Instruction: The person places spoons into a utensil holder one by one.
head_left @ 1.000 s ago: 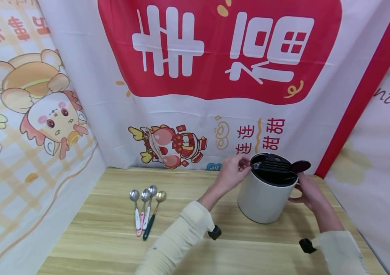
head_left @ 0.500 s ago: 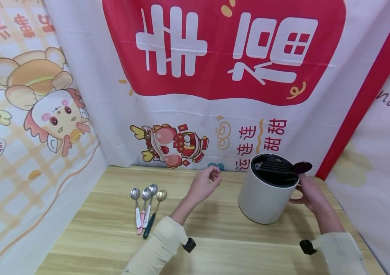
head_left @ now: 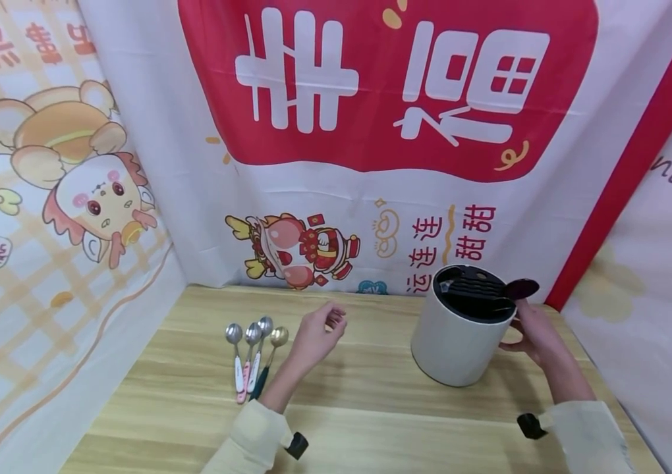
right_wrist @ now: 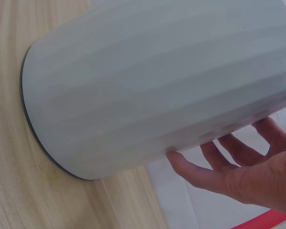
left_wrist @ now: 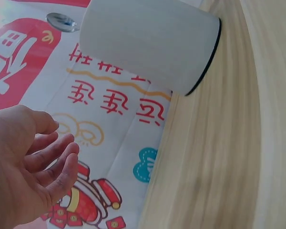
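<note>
A cream cylindrical utensil holder [head_left: 454, 349] with a black slotted insert [head_left: 472, 289] stands upright on the table. At its right rim shows a spoon bowl [head_left: 521, 288], dark in the head view and shiny in the left wrist view. My right hand [head_left: 534, 336] rests against the holder's right side; in the right wrist view its thumb [right_wrist: 195, 171] touches the wall and the other fingers lie farther round. My left hand [head_left: 315, 336], fingers loosely bent and holding nothing, is over the table between the holder and several spoons [head_left: 253, 359], its wrist overlapping the dark-green-handled one.
The spoons lie close together on the left of the wooden table [head_left: 383, 388], with white, pink and dark green handles. A printed cloth [head_left: 324, 191] hangs behind the table's back edge. More cloth walls [head_left: 656, 263] stand at both sides.
My left hand has left the holder's left rim and moved left and down toward the spoons. My right hand stays at the holder's right side; the holder keeps its place.
</note>
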`<state>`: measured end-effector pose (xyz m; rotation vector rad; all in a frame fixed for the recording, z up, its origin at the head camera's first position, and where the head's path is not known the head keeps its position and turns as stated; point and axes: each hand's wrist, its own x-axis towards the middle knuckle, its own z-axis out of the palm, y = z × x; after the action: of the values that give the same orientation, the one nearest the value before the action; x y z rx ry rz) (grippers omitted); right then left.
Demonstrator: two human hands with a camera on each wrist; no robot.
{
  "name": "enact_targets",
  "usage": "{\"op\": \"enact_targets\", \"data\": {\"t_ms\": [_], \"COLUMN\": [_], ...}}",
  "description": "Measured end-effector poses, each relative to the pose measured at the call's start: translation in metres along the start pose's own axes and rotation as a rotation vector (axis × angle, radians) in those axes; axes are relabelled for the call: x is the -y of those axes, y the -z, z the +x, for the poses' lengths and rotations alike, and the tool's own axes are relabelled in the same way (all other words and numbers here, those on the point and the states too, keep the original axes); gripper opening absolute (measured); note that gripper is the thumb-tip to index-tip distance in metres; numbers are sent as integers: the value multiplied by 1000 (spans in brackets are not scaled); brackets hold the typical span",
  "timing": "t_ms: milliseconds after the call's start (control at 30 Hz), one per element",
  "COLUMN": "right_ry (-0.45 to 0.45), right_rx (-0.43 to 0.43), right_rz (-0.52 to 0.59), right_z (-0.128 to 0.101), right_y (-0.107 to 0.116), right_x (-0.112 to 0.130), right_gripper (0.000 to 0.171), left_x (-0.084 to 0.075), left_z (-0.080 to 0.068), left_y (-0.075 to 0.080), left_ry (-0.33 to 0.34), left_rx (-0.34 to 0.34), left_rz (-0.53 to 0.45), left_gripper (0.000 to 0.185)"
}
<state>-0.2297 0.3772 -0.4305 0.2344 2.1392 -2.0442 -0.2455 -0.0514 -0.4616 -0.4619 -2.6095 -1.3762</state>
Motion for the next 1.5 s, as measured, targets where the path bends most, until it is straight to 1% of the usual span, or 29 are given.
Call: {"op": "enact_targets", "data": {"t_ms": [67, 200, 367, 533, 667, 767, 900, 967, 1133, 1200, 1400, 1500], "right_ry": [-3, 0, -6, -14, -7, 0, 2, 1, -4, -4, -2, -4], "right_rx": [-3, -3, -2, -5, -2, 0, -7, -9, -10, -10, -4, -10], "right_rz": [2, 2, 8, 8, 6, 0, -6, -7, 3, 4, -3, -1], "right_z": [0, 0, 0, 0, -1, -2, -3, -3, -1, -1, 0, 1], "right_y": [0, 0, 0, 0, 0, 0, -1, -1, -1, -1, 0, 0], "right_x": [0, 1, 0, 0, 1, 2, 2, 1, 0, 0, 0, -1], "right_gripper": [32, 33, 33, 33, 33, 32, 33, 33, 33, 33, 33, 32], "left_x": [4, 11, 24, 45, 60, 68, 76, 79, 89, 93, 102, 105], "left_z": [-4, -13, -24, -39, -48, -52, -57, -60, -65, -67, -70, -71], "left_y": [4, 13, 27, 40, 48, 53, 56, 57, 56, 55, 53, 52], "left_ry": [6, 39, 81, 120, 114, 117, 168, 176, 108, 102, 177, 173], "left_rx": [-12, -35, -60, -83, -99, -103, -87, -80, -88, -80, -10, -6], "left_rz": [4, 13, 54, 114, 173, 236, 321, 357, 457, 491, 541, 570], "left_gripper": [14, 14, 15, 18, 20, 23, 28, 30, 32, 31, 28, 21]}}
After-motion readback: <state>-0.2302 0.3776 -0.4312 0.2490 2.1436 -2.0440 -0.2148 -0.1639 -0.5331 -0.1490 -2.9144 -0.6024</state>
